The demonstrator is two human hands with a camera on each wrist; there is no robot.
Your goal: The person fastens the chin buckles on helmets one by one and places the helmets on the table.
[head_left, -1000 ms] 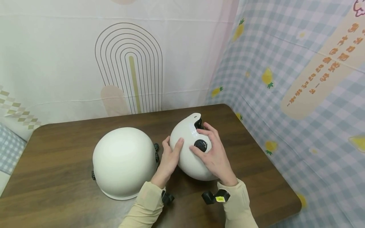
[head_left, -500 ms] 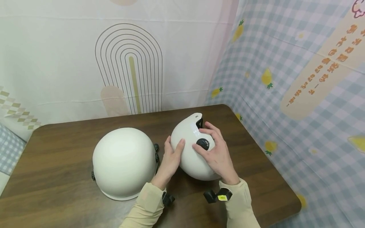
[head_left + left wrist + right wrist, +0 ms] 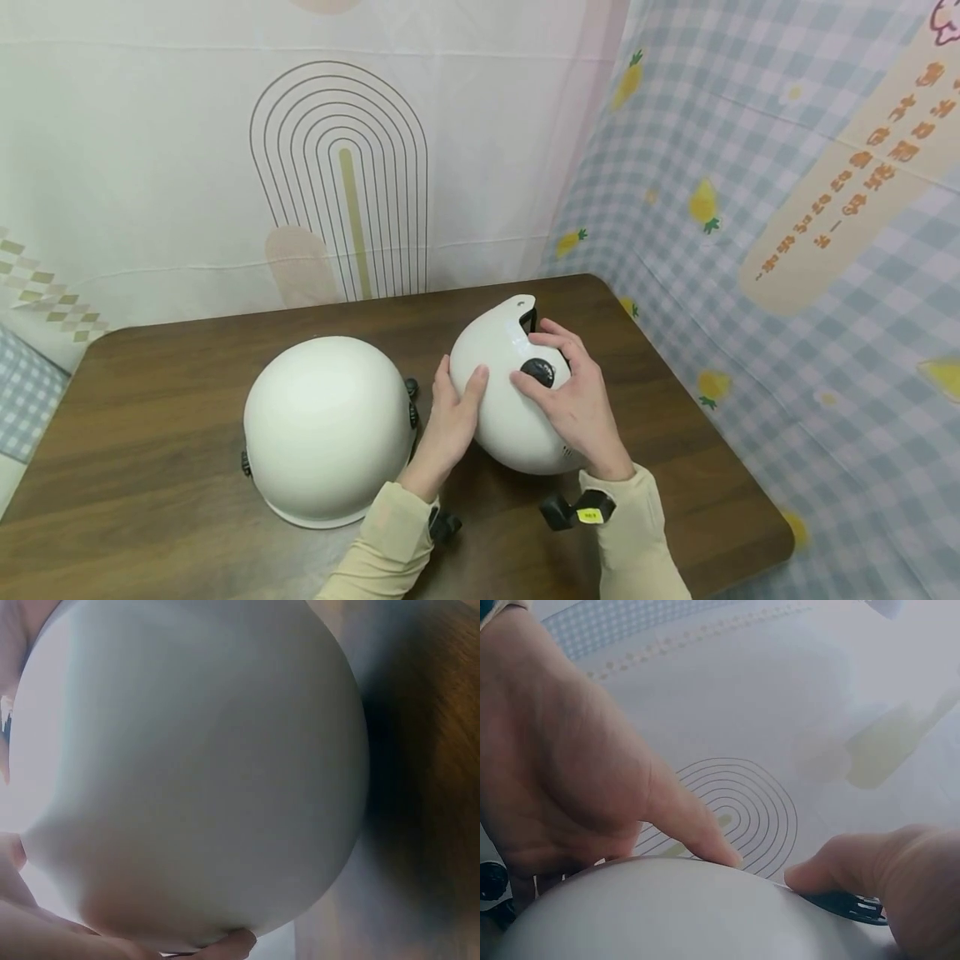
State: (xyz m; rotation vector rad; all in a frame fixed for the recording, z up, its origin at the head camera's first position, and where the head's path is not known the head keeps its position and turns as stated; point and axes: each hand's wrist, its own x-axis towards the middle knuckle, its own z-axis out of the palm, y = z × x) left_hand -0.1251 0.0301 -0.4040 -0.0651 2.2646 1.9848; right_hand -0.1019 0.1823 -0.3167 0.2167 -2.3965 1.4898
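Observation:
A white helmet point(image 3: 498, 400) lies on its side on the brown table, with a round black disc point(image 3: 537, 373) on the side turned upward. My left hand point(image 3: 453, 412) grips its left part, thumb on top and fingers down the far side. The right hand point(image 3: 581, 400) holds the other side, thumb tip at the edge of the disc and fingers curled over the rim by the dark face opening. In the right wrist view, both thumbs touch the white shell point(image 3: 682, 907). The shell point(image 3: 202, 765) fills most of the left wrist view.
A second white helmet point(image 3: 326, 429) sits dome up to the left of my left hand, black fittings at its sides. The wooden table point(image 3: 150, 400) has rounded corners. A patterned cloth point(image 3: 487, 150) hangs behind it, and a checked one point(image 3: 675, 275) at the right.
The held helmet has turned slightly, so its black disc sits a little farther right and some small vent slots show near its lower right. My right hand has shifted right along with it.

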